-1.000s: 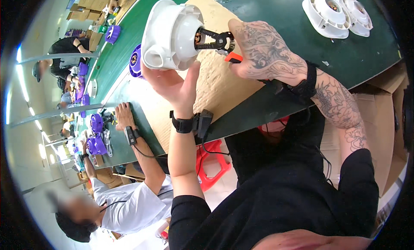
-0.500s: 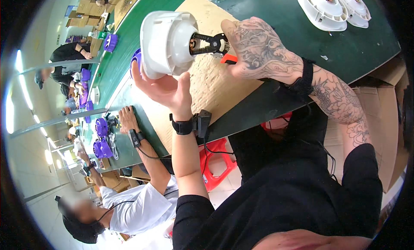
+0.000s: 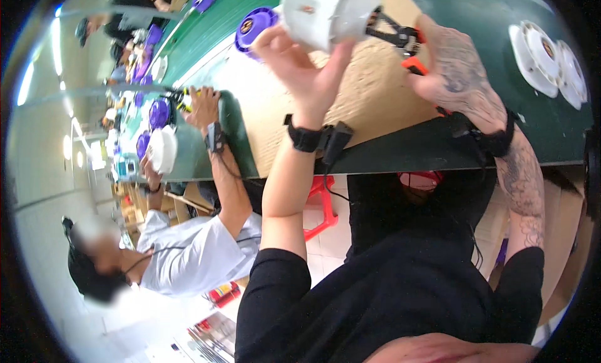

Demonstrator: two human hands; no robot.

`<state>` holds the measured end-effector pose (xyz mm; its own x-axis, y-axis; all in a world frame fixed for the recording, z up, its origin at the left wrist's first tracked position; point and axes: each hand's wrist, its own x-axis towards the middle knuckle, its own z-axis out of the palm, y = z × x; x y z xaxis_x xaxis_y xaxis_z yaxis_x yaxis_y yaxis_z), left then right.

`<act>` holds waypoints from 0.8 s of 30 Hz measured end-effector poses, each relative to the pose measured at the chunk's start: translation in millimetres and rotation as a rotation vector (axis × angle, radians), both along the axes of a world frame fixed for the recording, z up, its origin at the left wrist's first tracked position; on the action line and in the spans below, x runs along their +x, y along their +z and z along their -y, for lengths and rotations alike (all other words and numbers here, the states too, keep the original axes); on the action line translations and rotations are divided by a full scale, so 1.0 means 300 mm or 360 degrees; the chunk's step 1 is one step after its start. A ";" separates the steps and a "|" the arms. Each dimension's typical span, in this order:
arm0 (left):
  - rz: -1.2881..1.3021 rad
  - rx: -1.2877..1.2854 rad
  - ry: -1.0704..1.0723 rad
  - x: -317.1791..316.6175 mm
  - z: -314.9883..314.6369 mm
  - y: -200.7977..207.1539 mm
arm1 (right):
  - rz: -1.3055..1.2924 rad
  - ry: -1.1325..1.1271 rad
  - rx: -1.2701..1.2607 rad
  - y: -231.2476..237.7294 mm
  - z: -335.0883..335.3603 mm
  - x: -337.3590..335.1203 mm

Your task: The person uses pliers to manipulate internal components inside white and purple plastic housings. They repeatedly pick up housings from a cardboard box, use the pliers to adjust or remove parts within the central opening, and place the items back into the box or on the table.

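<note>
My left hand [image 3: 300,78] is closed around the lower side of a white plastic housing [image 3: 328,15], a rounded shell with a ring-like opening facing right. The housing is tilted above the bench, its top cut off by the picture's edge. In my right hand [image 3: 460,68] are pliers [image 3: 404,38] with black jaws and orange handles. Their tips reach into the housing's opening, so I cannot see what they grip. Behind my left fingers lies a purple round part [image 3: 255,28] with a coppery centre. A sheet of cardboard [image 3: 369,112] spreads beneath both hands.
Two more white housings [image 3: 535,59] rest on the green bench [image 3: 469,9] at right. On my left, a co-worker [image 3: 194,244] holds a yellow-handled tool and a white housing [image 3: 164,149] near purple parts [image 3: 158,112]. A red stool [image 3: 322,206] stands under the bench edge.
The view has shifted, so the bench and both my hands appear farther right and somewhat higher. The co-worker now holds the tool and a white housing. My grips look unchanged.
</note>
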<state>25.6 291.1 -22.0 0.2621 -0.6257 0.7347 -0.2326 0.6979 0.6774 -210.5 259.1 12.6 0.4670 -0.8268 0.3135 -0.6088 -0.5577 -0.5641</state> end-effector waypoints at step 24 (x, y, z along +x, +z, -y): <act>0.0155 0.0353 0.0156 0.004 -0.058 0.068 | -0.0100 0.0175 0.0140 -0.005 -0.027 -0.002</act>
